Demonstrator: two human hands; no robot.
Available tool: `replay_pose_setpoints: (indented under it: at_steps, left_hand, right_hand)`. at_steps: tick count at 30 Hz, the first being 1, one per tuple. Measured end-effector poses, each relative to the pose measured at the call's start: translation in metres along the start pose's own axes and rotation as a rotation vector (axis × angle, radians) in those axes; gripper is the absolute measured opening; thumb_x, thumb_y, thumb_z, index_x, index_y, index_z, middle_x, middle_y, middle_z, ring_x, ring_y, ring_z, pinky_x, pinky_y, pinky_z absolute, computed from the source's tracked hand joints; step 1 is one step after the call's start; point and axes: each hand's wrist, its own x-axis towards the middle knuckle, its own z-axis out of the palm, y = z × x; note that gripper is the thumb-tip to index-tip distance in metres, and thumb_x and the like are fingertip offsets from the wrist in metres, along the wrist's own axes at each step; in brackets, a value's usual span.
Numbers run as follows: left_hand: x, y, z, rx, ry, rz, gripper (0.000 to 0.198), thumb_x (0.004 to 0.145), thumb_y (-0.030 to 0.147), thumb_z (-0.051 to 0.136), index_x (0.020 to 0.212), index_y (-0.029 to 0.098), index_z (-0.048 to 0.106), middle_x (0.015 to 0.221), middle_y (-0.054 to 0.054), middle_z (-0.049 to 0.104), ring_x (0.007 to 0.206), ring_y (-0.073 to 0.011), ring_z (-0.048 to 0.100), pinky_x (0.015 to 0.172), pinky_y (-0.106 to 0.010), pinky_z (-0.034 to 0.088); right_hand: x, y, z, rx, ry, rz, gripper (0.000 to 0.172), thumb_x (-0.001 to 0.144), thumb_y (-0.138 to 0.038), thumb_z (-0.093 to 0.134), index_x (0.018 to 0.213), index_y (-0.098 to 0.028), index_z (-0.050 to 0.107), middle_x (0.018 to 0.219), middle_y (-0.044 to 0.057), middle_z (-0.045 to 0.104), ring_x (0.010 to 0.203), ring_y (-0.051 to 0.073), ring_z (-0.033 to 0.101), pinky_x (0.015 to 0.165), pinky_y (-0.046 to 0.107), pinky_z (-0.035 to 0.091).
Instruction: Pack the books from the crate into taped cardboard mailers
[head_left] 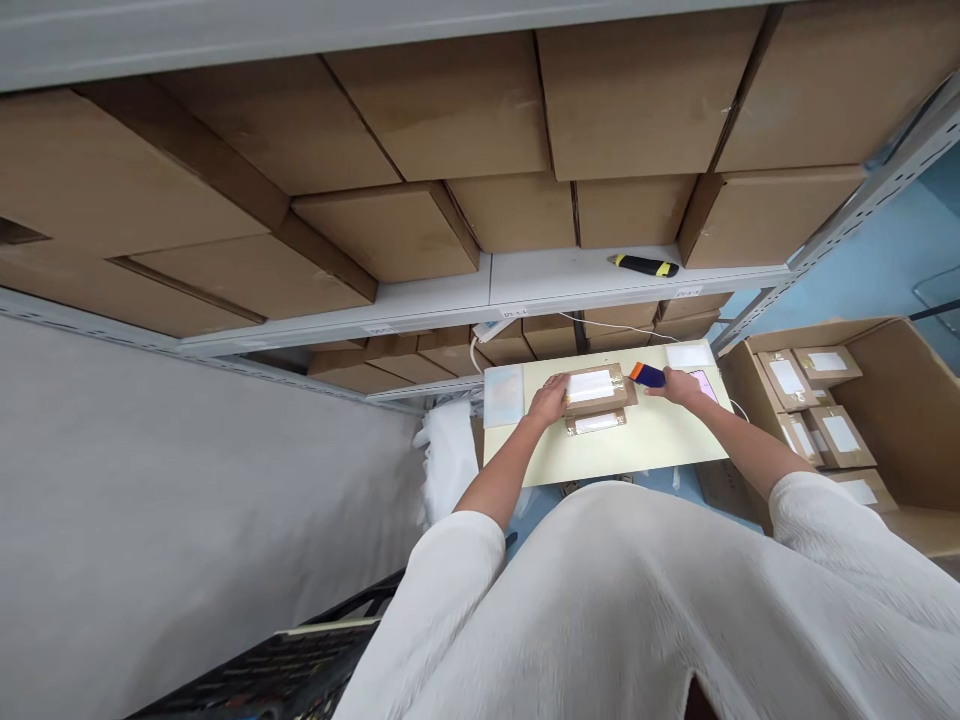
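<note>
A small cardboard box with a white label lies on the pale yellow tabletop. My left hand grips its left end, fingers over the edge. In my right hand is a box cutter with a dark blue body and an orange end, which points at the box's right end. Whether its tip touches the cardboard I cannot tell. A smaller labelled box sits just in front of the first. Partly behind my right hand lies a phone with a pink screen.
A large open carton at the right holds several labelled boxes. Grey shelving full of cardboard boxes rises behind the table. A black and yellow box cutter lies on the shelf. White wrapping material hangs at the table's left.
</note>
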Motion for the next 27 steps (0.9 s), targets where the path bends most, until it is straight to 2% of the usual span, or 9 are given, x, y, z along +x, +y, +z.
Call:
replay_pose_setpoints:
  at_steps: [3, 7, 13, 16, 19, 22, 24, 27]
  left_hand:
    - [0.0, 0.0, 0.0, 0.012, 0.0, 0.013, 0.082, 0.088, 0.016, 0.071, 0.166, 0.022, 0.048, 0.177, -0.014, 0.046, 0.168, -0.0348, 0.036, 0.134, -0.051, 0.038]
    - [-0.002, 0.0, 0.0, 0.018, 0.009, 0.05, 0.081, 0.089, 0.013, 0.066, 0.167, 0.023, 0.047, 0.175, -0.013, 0.048, 0.167, -0.0345, 0.037, 0.132, -0.053, 0.041]
    - [-0.004, -0.005, 0.005, -0.035, 0.021, 0.051, 0.077, 0.091, 0.015, 0.065, 0.166, 0.023, 0.05, 0.177, -0.011, 0.046, 0.168, -0.0331, 0.035, 0.136, -0.052, 0.037]
    - [-0.004, -0.009, 0.008, -0.042, 0.013, 0.041, 0.077, 0.092, 0.016, 0.064, 0.167, 0.023, 0.048, 0.179, -0.011, 0.043, 0.17, -0.0338, 0.032, 0.137, -0.053, 0.035]
    - [-0.004, -0.012, 0.011, -0.039, 0.014, 0.046, 0.076, 0.093, 0.017, 0.064, 0.167, 0.023, 0.049, 0.179, -0.011, 0.043, 0.17, -0.0342, 0.031, 0.138, -0.055, 0.033]
    - [-0.005, -0.014, 0.012, -0.025, 0.021, 0.079, 0.073, 0.093, 0.019, 0.063, 0.165, 0.023, 0.051, 0.177, -0.011, 0.046, 0.169, -0.0334, 0.033, 0.137, -0.056, 0.034]
    - [-0.008, -0.013, 0.013, -0.021, 0.034, 0.093, 0.07, 0.094, 0.019, 0.062, 0.163, 0.024, 0.053, 0.175, -0.011, 0.049, 0.168, -0.0326, 0.035, 0.138, -0.056, 0.034]
    - [-0.014, -0.009, 0.015, -0.029, 0.08, 0.071, 0.069, 0.094, 0.019, 0.064, 0.162, 0.024, 0.054, 0.177, -0.012, 0.045, 0.169, -0.033, 0.035, 0.139, -0.056, 0.032]
  right_hand:
    - [-0.008, 0.007, 0.004, 0.063, -0.013, 0.063, 0.068, 0.103, -0.078, 0.059, 0.131, -0.017, 0.061, 0.117, 0.022, 0.077, 0.107, 0.036, 0.076, 0.083, 0.04, 0.056]
    - [-0.022, 0.009, 0.018, 0.134, -0.001, 0.103, 0.053, 0.116, -0.057, 0.04, 0.136, -0.013, 0.061, 0.123, 0.025, 0.076, 0.114, 0.036, 0.075, 0.088, 0.041, 0.055]
    - [-0.039, 0.0, 0.057, 0.169, 0.03, 0.208, 0.047, 0.112, -0.032, 0.042, 0.151, -0.008, 0.053, 0.139, 0.027, 0.068, 0.128, 0.036, 0.067, 0.095, 0.042, 0.055]
    - [-0.043, -0.004, 0.073, 0.162, 0.024, 0.246, 0.047, 0.111, -0.029, 0.042, 0.152, -0.008, 0.053, 0.144, 0.028, 0.063, 0.134, 0.037, 0.061, 0.096, 0.044, 0.055]
    - [-0.044, -0.005, 0.085, 0.135, -0.02, 0.261, 0.044, 0.111, -0.028, 0.043, 0.151, -0.013, 0.055, 0.137, 0.024, 0.065, 0.13, 0.036, 0.062, 0.098, 0.047, 0.052]
    - [-0.048, -0.006, 0.092, 0.062, -0.038, 0.255, 0.039, 0.11, -0.027, 0.046, 0.144, -0.016, 0.06, 0.127, 0.019, 0.069, 0.126, 0.034, 0.063, 0.108, 0.052, 0.046]
    - [-0.052, -0.009, 0.091, 0.017, 0.035, 0.237, 0.039, 0.109, -0.03, 0.049, 0.142, -0.014, 0.062, 0.133, 0.021, 0.068, 0.132, 0.037, 0.06, 0.112, 0.054, 0.043]
    - [-0.053, -0.021, 0.08, 0.036, 0.182, 0.182, 0.042, 0.109, -0.033, 0.047, 0.141, -0.011, 0.063, 0.143, 0.026, 0.064, 0.134, 0.039, 0.059, 0.111, 0.053, 0.046]
